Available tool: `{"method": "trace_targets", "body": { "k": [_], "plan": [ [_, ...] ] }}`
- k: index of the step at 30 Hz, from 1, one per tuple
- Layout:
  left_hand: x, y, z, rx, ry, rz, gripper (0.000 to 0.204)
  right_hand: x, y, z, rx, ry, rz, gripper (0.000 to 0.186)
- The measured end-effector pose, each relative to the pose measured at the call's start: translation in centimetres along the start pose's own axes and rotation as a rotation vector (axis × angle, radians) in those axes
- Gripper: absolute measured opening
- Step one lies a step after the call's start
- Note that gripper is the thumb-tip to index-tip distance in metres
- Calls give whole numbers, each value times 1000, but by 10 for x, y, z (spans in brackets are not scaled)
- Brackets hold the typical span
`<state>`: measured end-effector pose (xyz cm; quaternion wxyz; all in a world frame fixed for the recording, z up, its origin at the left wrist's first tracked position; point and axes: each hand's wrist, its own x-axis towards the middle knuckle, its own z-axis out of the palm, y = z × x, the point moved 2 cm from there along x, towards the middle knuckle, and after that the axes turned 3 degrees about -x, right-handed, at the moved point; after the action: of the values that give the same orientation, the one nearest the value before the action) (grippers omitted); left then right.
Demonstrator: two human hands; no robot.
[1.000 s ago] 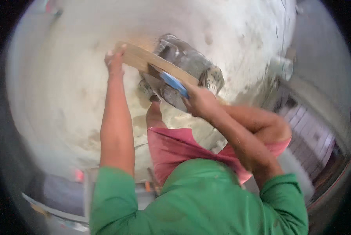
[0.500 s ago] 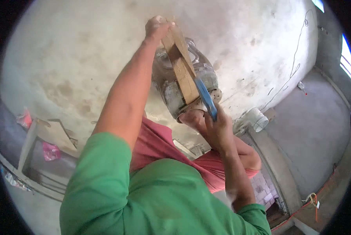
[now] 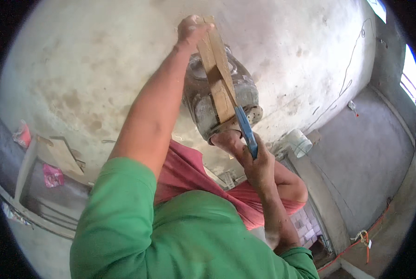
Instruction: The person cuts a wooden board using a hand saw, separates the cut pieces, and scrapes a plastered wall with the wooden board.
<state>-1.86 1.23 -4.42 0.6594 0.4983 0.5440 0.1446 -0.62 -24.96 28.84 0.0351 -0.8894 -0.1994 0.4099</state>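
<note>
Looking down through the head view, we record one long wooden float (image 3: 217,74) with a blue handle (image 3: 246,131), held out against a rough grey plaster surface (image 3: 92,79). Our left hand (image 3: 191,30) is curled shut over the far end of the float, arm stretched out straight from a green sleeve (image 3: 115,209). Our right hand (image 3: 259,167) is wrapped closed around the blue handle at the near end. Directly behind the float sits a grey, plaster-caked bucket (image 3: 203,102), its side touching the wood. Below it we note pink cloth (image 3: 189,172) over a bent leg. To the right, a white pipe end (image 3: 298,142) lies near a grey concrete floor (image 3: 366,158). At far left, pink packets (image 3: 52,174) rest by a frame.
</note>
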Motion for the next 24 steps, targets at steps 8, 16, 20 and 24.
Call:
{"method": "trace_targets", "body": {
  "k": [8, 16, 20, 24],
  "plan": [
    [0, 9, -2, 92, -110, -18, 49, 42, -13, 33, -105, -36, 35, 44],
    [1, -3, 0, -159, -155, -14, 45, 45, -20, 30, -156, -40, 24, 43],
    [11, -7, 0, -78, -93, 52, 43, 89, -20, 49, -79, 68, 14, 34],
    [3, -3, 2, -58, -126, -13, 47, -69, 42, -54, -8, 137, -34, 42]
  ]
}}
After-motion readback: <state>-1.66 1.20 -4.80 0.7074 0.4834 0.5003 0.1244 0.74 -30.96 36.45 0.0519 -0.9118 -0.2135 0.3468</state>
